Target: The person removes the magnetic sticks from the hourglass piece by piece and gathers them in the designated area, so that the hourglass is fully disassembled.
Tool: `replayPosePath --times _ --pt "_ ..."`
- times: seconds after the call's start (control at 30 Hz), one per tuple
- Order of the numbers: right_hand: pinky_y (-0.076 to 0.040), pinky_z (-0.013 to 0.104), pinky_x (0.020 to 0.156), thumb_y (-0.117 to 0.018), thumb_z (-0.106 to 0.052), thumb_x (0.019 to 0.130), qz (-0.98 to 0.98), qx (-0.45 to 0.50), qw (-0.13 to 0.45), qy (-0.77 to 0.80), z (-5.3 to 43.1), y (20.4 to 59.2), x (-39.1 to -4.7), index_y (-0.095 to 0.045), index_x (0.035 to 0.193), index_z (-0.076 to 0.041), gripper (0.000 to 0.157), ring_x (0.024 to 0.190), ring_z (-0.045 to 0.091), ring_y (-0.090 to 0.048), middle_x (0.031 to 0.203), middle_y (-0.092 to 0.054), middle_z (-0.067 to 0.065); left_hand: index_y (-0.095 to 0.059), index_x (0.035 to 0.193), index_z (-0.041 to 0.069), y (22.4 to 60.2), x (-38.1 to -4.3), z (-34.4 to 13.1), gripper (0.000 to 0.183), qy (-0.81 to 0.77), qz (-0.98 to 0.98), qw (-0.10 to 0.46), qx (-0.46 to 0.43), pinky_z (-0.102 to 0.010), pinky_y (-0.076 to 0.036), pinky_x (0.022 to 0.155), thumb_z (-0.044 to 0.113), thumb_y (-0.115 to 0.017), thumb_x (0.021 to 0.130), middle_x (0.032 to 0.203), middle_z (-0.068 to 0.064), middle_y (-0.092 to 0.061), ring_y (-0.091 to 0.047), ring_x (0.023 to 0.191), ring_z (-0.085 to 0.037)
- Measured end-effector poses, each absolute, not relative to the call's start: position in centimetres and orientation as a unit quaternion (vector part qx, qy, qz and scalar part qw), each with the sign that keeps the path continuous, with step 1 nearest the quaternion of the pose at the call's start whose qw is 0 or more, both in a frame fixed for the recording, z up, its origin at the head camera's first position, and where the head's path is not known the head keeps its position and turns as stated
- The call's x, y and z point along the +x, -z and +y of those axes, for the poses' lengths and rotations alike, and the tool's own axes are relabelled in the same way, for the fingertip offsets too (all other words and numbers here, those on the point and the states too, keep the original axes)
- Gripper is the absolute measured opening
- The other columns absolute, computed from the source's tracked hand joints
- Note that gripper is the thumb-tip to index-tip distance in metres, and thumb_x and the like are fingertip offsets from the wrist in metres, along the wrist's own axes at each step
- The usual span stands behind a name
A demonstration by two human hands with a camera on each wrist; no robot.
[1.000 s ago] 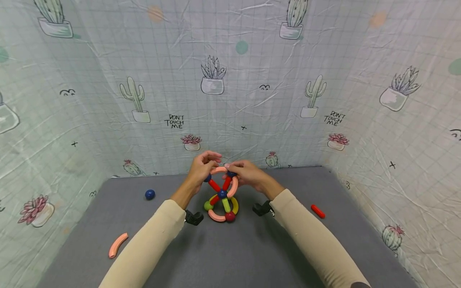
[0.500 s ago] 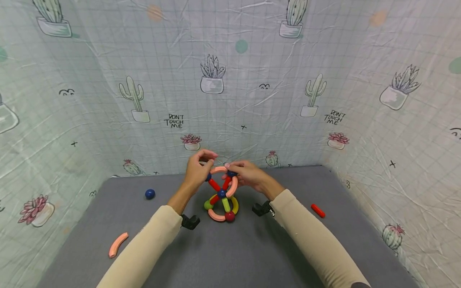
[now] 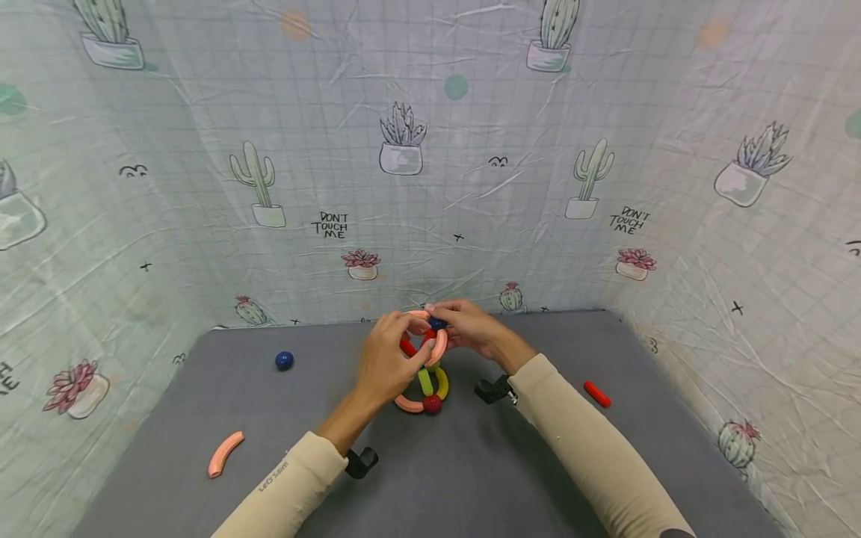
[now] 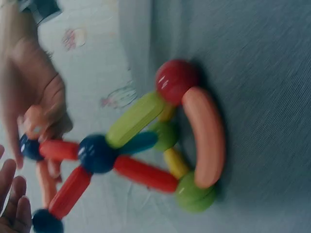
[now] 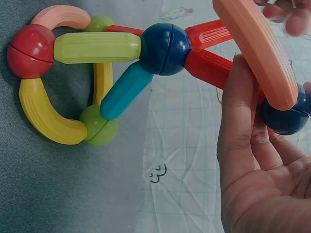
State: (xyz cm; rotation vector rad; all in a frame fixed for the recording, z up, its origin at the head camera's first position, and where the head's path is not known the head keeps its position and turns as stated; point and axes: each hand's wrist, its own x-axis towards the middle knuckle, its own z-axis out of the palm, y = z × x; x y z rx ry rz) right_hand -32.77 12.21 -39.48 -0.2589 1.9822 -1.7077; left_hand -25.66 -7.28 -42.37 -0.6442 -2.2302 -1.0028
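Note:
A structure of magnetic balls and rods stands on the table. Its ring base joins a red ball (image 5: 31, 51), green balls (image 5: 98, 130) and curved rods. Lime, teal and red rods meet at the middle blue ball (image 5: 165, 48), from which two red rods rise. My right hand (image 3: 471, 329) pinches the upper right blue ball (image 5: 285, 116), which bears a curved pink rod (image 5: 257, 53). My left hand (image 3: 386, 362) is in front of the upper part, its fingers loosely bent. In the right wrist view its blurred fingertips (image 5: 296, 19) appear apart from the pink rod.
On the grey table (image 3: 457, 478) lie a loose blue ball (image 3: 284, 361) and a curved pink rod (image 3: 225, 453) at left. A short red rod (image 3: 596, 394) lies at right. A patterned cloth (image 3: 430, 194) rises behind and at both sides.
My left hand has left the upper left blue ball and moved right and nearer, in front of the structure. My right hand keeps its hold on the upper right ball.

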Motion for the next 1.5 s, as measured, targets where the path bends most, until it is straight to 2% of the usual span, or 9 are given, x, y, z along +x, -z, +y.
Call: replayPosePath --times 0.13,0.27,0.37,0.57,0.77,1.07,1.17,1.33,1.5 --pt "-0.063 0.038 0.083 -0.057 -0.044 0.11 0.733 -0.093 0.254 0.625 12.3 39.8 -32.8 -0.068 0.137 -0.008 0.046 0.086 0.018 -0.074 0.116 -0.071 0.008 -0.073 0.114 0.014 43.9 -25.2 -6.2 0.032 0.357 -0.858 0.287 -0.233 -0.026 -0.049 0.064 0.032 -0.086 0.09 0.121 -0.003 -0.071 -0.058 0.077 -0.016" --pt "-0.063 0.036 0.084 -0.057 -0.041 0.111 0.727 -0.091 0.253 0.632 12.5 39.9 -32.7 -0.067 0.139 -0.008 0.045 0.09 0.017 -0.074 0.12 -0.07 0.007 -0.07 0.12 0.014 44.7 -25.1 -5.3 0.044 0.332 -0.873 0.284 -0.215 -0.025 -0.043 0.062 0.034 -0.09 0.086 0.106 -0.004 -0.066 -0.05 0.073 -0.011" --pt "-0.063 0.037 0.085 -0.055 -0.036 0.112 0.721 -0.093 0.252 0.639 12.8 40.0 -32.7 -0.065 0.142 -0.009 0.042 0.093 0.017 -0.075 0.125 -0.07 0.008 -0.07 0.121 0.013 45.1 -25.1 -4.9 0.047 0.323 -0.877 0.292 -0.202 -0.026 -0.045 0.062 0.031 -0.093 0.084 0.101 -0.005 -0.066 -0.053 0.071 -0.011" --pt "-0.063 0.039 0.084 -0.058 -0.036 0.111 0.714 -0.094 0.247 0.649 13.1 39.9 -32.7 -0.062 0.146 -0.014 0.041 0.093 0.019 -0.076 0.127 -0.071 0.008 -0.071 0.121 0.011 45.5 -25.1 -4.6 0.04 0.32 -0.875 0.306 -0.197 -0.026 -0.048 0.061 0.025 -0.088 0.088 0.091 -0.002 -0.067 -0.06 0.07 -0.011" --pt "-0.063 0.04 0.085 -0.058 -0.034 0.111 0.709 -0.104 0.249 0.652 13.3 39.7 -32.8 -0.062 0.147 -0.014 0.041 0.09 0.019 -0.076 0.124 -0.071 0.008 -0.07 0.123 0.009 45.3 -25.2 -4.6 0.036 0.334 -0.87 0.304 -0.2 -0.022 -0.043 0.057 0.022 -0.079 0.09 0.084 0.001 -0.064 -0.053 0.064 -0.008" --pt "-0.063 0.045 0.091 -0.057 -0.035 0.111 0.715 -0.114 0.244 0.646 13.1 39.5 -33.0 -0.063 0.146 -0.013 0.041 0.092 0.019 -0.077 0.122 -0.069 0.008 -0.071 0.126 0.011 44.4 -25.2 -5.2 0.035 0.371 -0.868 0.252 -0.214 -0.023 -0.042 0.056 0.02 -0.07 0.092 0.084 0.002 -0.064 -0.05 0.061 -0.006" --pt "-0.061 0.05 0.096 -0.057 -0.035 0.111 0.715 -0.117 0.244 0.645 13.1 39.5 -33.0 -0.063 0.146 -0.013 0.041 0.091 0.019 -0.076 0.121 -0.068 0.008 -0.07 0.13 0.011 44.2 -24.8 -5.5 0.036 0.394 -0.863 0.235 -0.212 -0.023 -0.045 0.056 0.019 -0.07 0.095 0.086 0.003 -0.066 -0.053 0.062 -0.005" --pt "-0.063 0.048 0.094 -0.056 -0.034 0.112 0.715 -0.109 0.246 0.645 13.0 39.5 -32.8 -0.061 0.148 -0.013 0.042 0.088 0.019 -0.076 0.119 -0.072 0.007 -0.07 0.132 0.01 43.7 -23.6 -6.6 0.034 0.451 -0.847 0.206 -0.192 -0.024 -0.053 0.06 0.016 -0.074 0.099 0.088 0.002 -0.07 -0.061 0.067 -0.007" --pt "-0.058 0.055 0.102 -0.057 -0.036 0.111 0.71 -0.111 0.249 0.65 12.9 39.7 -32.6 -0.06 0.148 -0.014 0.043 0.088 0.021 -0.078 0.131 -0.075 0.015 -0.073 0.128 0.014 43.2 -22.0 -9.2 0.029 0.476 -0.845 0.179 -0.163 -0.026 -0.057 0.068 0.019 -0.077 0.1 0.091 0.003 -0.075 -0.066 0.075 -0.009"
